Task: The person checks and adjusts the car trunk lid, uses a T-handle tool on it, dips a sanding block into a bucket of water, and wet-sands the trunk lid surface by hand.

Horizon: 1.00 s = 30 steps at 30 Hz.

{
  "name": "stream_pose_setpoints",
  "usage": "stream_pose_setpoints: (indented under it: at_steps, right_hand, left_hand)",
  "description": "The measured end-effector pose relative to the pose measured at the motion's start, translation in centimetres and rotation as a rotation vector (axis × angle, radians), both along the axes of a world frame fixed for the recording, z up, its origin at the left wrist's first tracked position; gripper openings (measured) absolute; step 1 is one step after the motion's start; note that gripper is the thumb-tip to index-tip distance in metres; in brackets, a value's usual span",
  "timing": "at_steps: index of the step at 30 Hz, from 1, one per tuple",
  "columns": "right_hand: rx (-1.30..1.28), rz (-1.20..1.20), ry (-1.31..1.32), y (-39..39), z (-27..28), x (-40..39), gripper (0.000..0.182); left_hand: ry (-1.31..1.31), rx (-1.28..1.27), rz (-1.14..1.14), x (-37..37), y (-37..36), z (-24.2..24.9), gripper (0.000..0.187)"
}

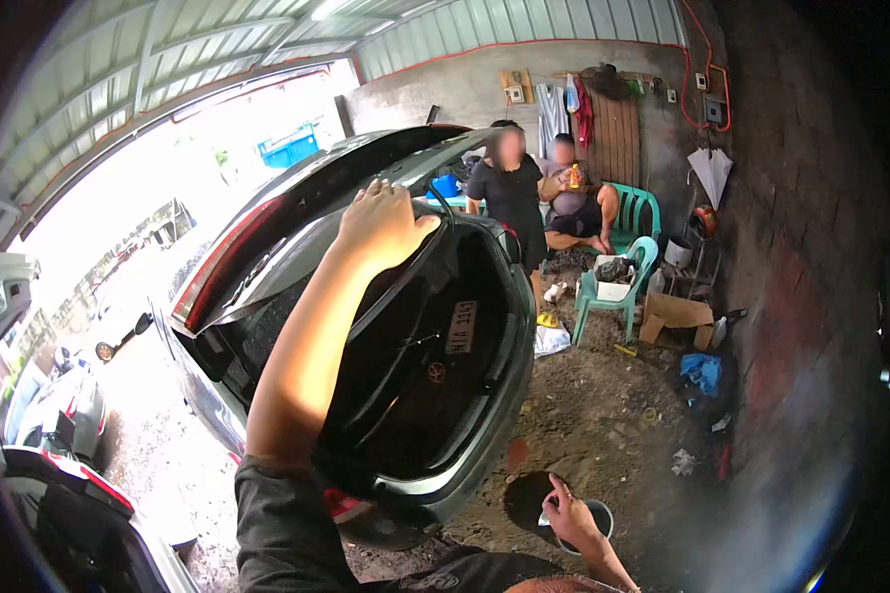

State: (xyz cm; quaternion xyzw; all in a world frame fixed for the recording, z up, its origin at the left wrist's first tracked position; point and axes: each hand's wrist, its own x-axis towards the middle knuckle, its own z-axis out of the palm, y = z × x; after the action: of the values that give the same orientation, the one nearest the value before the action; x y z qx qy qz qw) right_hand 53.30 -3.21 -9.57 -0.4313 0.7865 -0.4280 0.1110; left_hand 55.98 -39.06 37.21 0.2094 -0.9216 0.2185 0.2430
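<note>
Overhead, the raised trunk lid [366,247] of the car sat under the left hand [381,225], whose fingers [366,198] curled over its edge, while the right hand [569,514] hung low with fingers loosely bent around a small round container [588,524], two people seated well beyond.

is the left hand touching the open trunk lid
Touching. The head view shows the left hand lying flat on the raised edge of the trunk lid, fingers curled over it with no gap visible.

Dark grey car trunk lid [435,326], teal chairs [618,282].
</note>
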Motion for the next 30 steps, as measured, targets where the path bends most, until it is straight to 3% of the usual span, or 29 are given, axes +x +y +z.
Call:
stream_pose_setpoints:
  at_steps: [7,12,17,30]
  right_hand:
    - [0.042,0.018,-0.008,1.5,-0.6,0.6,0.062]
    - [0.044,0.069,-0.007,0.9,-0.5,1.3,0.060]
    - [0.105,0.107,-0.079,0.0,2.4,2.3,0.061]
    - [-0.025,0.175,0.087,-1.4,0.5,3.2,0.057]
  left_hand:
    - [-0.021,0.165,0.039,-6.1,-0.6,1.8,0.068]
    - [0.101,-0.008,0.097,-7.8,-1.5,-0.3,0.067]
    - [0.049,0.079,-0.050,-3.3,-0.1,-0.2,0.071]
    - [0.011,0.007,-0.194,11.4,2.3,-1.6,0.072]
